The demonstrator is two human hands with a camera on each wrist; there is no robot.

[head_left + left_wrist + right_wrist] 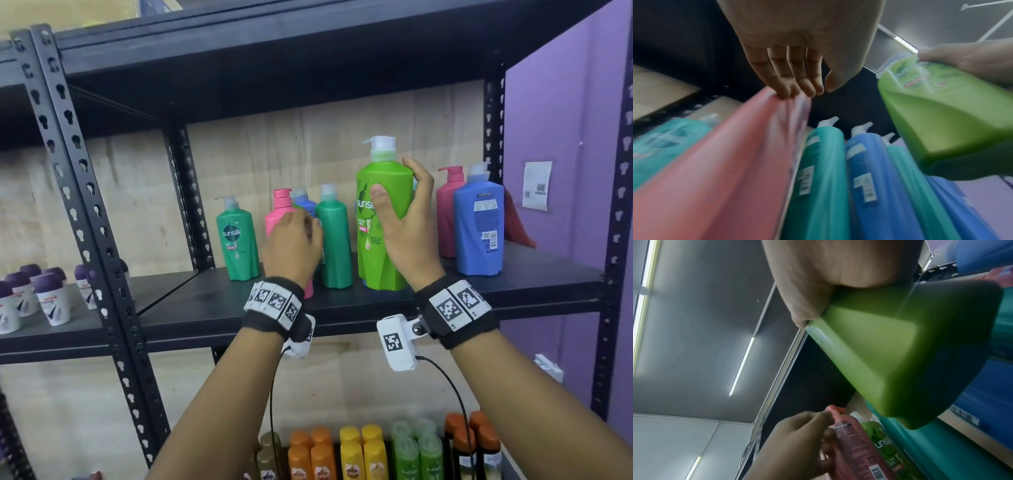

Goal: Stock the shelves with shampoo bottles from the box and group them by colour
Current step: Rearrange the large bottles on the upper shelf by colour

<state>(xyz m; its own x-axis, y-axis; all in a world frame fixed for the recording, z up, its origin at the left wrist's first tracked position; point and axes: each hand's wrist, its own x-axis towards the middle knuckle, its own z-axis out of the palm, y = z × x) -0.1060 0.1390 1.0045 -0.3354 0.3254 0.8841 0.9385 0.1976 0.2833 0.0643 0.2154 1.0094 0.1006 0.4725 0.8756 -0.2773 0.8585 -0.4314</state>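
Our right hand (400, 226) wraps thumb and fingers round the lime-green bottle (383, 219), held upright at the shelf (534, 274) front, just right of the dark-green bottle (334, 240). Left of that bottle, our left hand (291, 240) grasps the pink bottle (715, 162), we judge to shift it so colours group.

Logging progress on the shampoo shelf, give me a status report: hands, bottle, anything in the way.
Right hand grips light green bottle, upright at shelf front. Left hand on pink bottle. Dark green bottle close alongside; colours mixed.
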